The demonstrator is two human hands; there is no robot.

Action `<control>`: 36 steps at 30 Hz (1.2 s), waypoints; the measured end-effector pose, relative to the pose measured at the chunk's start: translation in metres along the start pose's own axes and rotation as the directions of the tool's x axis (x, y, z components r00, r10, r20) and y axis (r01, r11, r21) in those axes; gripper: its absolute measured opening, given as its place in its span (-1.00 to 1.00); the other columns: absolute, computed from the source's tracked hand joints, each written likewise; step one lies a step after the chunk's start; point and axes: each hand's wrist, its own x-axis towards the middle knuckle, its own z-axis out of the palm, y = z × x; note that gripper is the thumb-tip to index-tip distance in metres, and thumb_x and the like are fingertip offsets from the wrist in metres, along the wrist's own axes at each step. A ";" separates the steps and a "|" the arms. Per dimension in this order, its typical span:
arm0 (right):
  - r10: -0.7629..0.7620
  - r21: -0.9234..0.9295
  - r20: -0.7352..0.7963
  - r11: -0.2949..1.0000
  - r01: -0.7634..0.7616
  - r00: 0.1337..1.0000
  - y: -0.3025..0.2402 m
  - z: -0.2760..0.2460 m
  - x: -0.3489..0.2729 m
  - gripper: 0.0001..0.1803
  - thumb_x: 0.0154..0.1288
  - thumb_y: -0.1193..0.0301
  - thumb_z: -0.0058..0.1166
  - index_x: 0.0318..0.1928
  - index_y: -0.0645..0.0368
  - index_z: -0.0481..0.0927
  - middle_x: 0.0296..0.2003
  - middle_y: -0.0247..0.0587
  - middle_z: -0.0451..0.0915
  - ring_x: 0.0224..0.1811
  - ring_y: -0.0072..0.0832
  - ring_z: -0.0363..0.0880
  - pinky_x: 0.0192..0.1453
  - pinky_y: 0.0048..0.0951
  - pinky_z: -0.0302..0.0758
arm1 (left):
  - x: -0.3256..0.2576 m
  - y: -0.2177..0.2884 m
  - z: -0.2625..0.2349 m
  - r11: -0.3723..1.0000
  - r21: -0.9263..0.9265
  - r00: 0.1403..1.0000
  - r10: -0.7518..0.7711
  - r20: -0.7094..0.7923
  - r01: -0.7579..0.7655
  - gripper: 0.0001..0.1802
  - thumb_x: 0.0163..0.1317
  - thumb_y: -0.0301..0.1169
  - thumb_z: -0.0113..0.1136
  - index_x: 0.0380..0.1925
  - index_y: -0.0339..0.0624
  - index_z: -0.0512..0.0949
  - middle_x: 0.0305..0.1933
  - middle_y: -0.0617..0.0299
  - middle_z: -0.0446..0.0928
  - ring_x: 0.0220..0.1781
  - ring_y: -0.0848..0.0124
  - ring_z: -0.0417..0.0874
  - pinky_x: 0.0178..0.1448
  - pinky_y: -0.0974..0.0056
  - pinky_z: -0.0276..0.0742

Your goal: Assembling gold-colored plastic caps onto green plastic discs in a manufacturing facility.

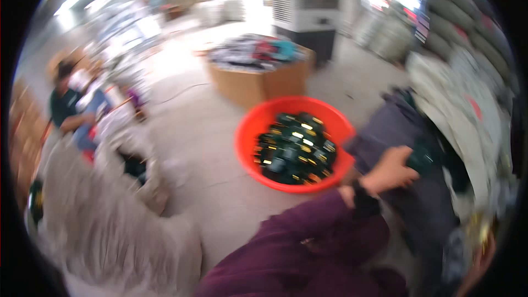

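Note:
My left hand [391,171], below a purple sleeve and a black wristband, reaches right across dark grey cloth [379,132]. Its thumb and fingers close around a glossy dark green object [421,158], whose exact kind is blurred. At the lower right rim, my right hand [483,261] shows only in part, with its fingers bent at a shiny gold-coloured piece [484,236]. Left of my left hand, an orange-red basin [250,157] on the floor holds a heap of small dark green pieces [297,148] with gold-coloured parts.
Behind the basin stands a cardboard box [258,85] full of cloth-like items, near a tall grey machine [305,11]. Large pale sacks [115,214] stand at the left, where a co-worker [69,104] sits. More stacked sacks [451,16] line the right.

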 end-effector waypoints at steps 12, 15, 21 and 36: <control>0.071 0.085 0.661 0.982 -0.169 0.747 0.039 0.162 -0.112 -0.72 0.15 0.68 0.13 -0.09 0.27 0.52 -0.22 -0.31 0.52 -0.23 -0.63 0.56 -0.13 -0.60 0.51 | -0.078 -0.011 0.067 0.968 0.032 0.966 -0.252 0.061 0.250 -0.75 0.24 -0.59 -0.01 -0.07 -0.40 0.44 -0.35 0.18 0.56 -0.50 0.50 0.60 -0.55 0.49 0.44; 0.034 0.067 0.666 0.992 -0.106 0.745 0.042 0.163 -0.119 -0.72 0.17 0.66 0.13 -0.08 0.30 0.51 -0.22 -0.30 0.49 -0.25 -0.63 0.56 -0.14 -0.58 0.53 | -0.084 -0.017 0.072 0.960 0.106 0.962 -0.266 0.063 0.259 -0.78 0.22 -0.61 -0.03 -0.12 -0.41 0.44 -0.36 0.19 0.55 -0.50 0.51 0.59 -0.54 0.48 0.45; -0.153 -0.140 0.703 0.928 0.346 0.695 0.047 0.164 -0.120 -0.69 0.06 0.67 0.18 -0.14 0.28 0.51 -0.34 -0.18 0.51 -0.35 -0.38 0.58 -0.30 -0.46 0.49 | -0.093 -0.035 0.067 0.904 0.423 0.991 -0.104 0.080 0.061 -0.85 0.18 -0.63 -0.02 -0.23 -0.39 0.45 -0.43 0.24 0.54 -0.50 0.58 0.58 -0.52 0.49 0.47; 0.244 -0.118 0.653 0.968 -0.221 0.717 0.039 0.162 -0.109 -0.73 0.19 0.50 0.18 -0.08 0.27 0.54 -0.40 -0.31 0.59 -0.50 -0.69 0.52 -0.44 -0.60 0.48 | -0.077 -0.038 0.034 0.656 0.740 0.984 0.170 0.050 -0.151 -0.78 -0.07 -0.58 0.14 -0.33 -0.38 0.52 -0.51 0.15 0.48 -0.53 0.28 0.46 -0.45 0.22 0.38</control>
